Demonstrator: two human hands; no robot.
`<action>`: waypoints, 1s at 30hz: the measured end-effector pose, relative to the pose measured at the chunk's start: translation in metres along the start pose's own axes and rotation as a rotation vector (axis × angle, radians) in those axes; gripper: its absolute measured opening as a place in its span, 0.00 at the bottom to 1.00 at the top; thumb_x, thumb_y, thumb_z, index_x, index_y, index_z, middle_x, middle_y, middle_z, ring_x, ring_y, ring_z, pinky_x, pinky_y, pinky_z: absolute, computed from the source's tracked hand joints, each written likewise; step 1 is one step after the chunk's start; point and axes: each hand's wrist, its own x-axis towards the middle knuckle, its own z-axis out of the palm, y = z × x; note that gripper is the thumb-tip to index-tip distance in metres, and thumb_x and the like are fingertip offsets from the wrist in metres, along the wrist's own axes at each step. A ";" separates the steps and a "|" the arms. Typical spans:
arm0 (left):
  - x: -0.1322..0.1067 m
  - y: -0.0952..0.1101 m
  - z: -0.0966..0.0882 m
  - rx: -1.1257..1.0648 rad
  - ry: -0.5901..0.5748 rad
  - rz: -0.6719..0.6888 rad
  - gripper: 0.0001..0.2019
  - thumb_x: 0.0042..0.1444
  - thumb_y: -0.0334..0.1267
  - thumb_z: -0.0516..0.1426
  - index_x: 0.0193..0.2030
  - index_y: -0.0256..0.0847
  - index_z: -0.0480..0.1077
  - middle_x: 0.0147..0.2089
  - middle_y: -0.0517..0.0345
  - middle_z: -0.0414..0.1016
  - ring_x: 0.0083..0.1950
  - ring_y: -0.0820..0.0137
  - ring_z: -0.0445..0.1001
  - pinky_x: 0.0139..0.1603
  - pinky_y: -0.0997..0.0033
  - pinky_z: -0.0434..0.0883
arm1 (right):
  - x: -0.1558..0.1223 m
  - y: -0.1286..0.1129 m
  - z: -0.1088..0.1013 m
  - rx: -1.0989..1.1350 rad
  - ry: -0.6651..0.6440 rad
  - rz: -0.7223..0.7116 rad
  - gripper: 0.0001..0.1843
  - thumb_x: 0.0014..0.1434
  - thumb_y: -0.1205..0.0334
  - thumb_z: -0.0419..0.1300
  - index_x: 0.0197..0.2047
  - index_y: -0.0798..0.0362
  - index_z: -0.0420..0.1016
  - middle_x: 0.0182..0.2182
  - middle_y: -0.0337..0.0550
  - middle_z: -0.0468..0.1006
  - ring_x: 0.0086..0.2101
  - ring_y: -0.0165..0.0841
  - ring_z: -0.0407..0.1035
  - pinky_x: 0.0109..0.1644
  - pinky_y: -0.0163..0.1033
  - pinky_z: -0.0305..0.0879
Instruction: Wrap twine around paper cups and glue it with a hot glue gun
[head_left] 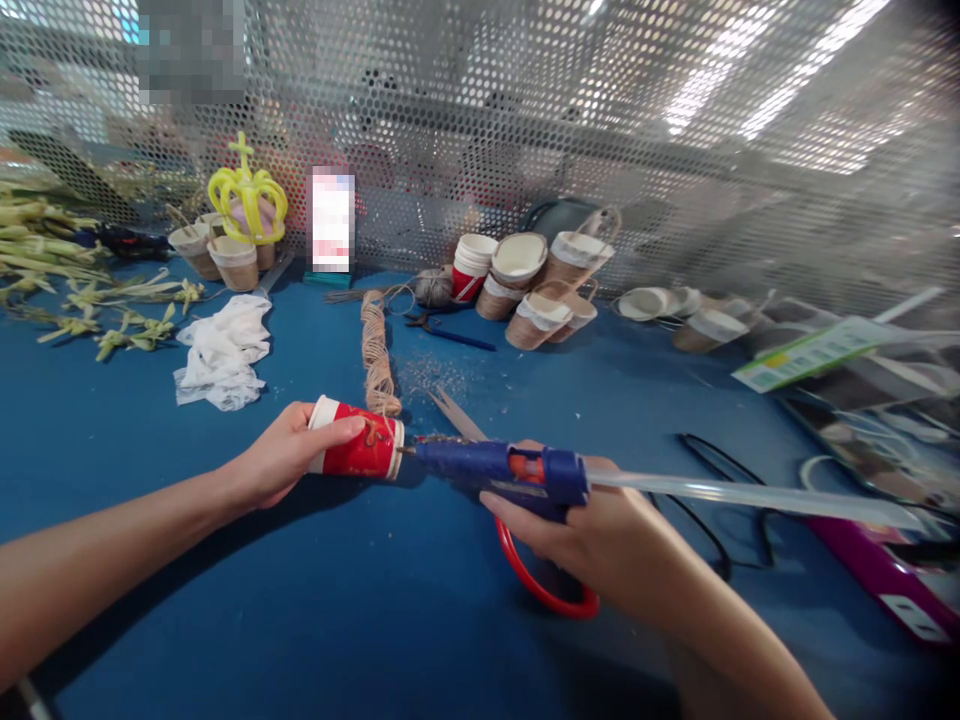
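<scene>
My left hand (289, 450) is closed around a red and white paper cup (367, 443) lying on its side, thumb along its wall. In my right hand (592, 525) is a blue hot glue gun (495, 468), with a long clear glue stick (720, 490) sticking out of its back. The gun's nozzle is at the rim end of the cup; whether it touches I cannot tell. A bundle of jute twine (377, 355) lies just behind the cup, its end close to the cup. Scissors with red handles (551, 600) lie partly hidden under my right hand and the gun.
Several twine-wrapped cups (536, 318) stand at the back, near pliers (457, 333) and a ball of grey string (433, 287). A white cloth (225, 350), a phone (331, 222) and a yellow crown shape (247, 200) are at left. A purple power strip (877, 575) and black cable (720, 450) lie right.
</scene>
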 end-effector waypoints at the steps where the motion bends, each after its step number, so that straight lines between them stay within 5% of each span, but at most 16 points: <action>1: 0.000 0.000 0.000 0.001 -0.001 0.000 0.08 0.43 0.38 0.62 0.28 0.33 0.74 0.27 0.55 0.79 0.24 0.75 0.72 0.29 0.77 0.67 | 0.000 0.001 0.000 -0.001 0.000 -0.023 0.14 0.54 0.65 0.48 0.28 0.48 0.75 0.19 0.44 0.75 0.19 0.33 0.68 0.23 0.37 0.63; 12: -0.001 0.000 0.001 0.006 0.007 -0.016 0.10 0.42 0.38 0.62 0.28 0.33 0.74 0.26 0.54 0.78 0.25 0.73 0.73 0.30 0.75 0.68 | 0.005 -0.011 -0.005 0.217 -0.083 0.182 0.10 0.52 0.66 0.51 0.25 0.50 0.71 0.14 0.36 0.69 0.16 0.28 0.62 0.18 0.31 0.61; 22: -0.001 0.000 0.000 -0.025 -0.003 -0.007 0.10 0.42 0.38 0.62 0.29 0.33 0.74 0.27 0.53 0.79 0.24 0.74 0.73 0.30 0.76 0.68 | 0.002 -0.010 -0.002 0.250 -0.110 0.209 0.08 0.51 0.65 0.53 0.23 0.51 0.70 0.15 0.36 0.68 0.16 0.27 0.59 0.19 0.30 0.60; 30: -0.002 -0.002 0.001 0.033 -0.004 0.036 0.08 0.43 0.37 0.62 0.27 0.34 0.74 0.26 0.56 0.78 0.25 0.74 0.72 0.30 0.77 0.68 | -0.001 -0.001 -0.003 0.041 -0.059 0.091 0.10 0.53 0.62 0.51 0.28 0.49 0.74 0.18 0.40 0.74 0.21 0.33 0.69 0.24 0.36 0.64</action>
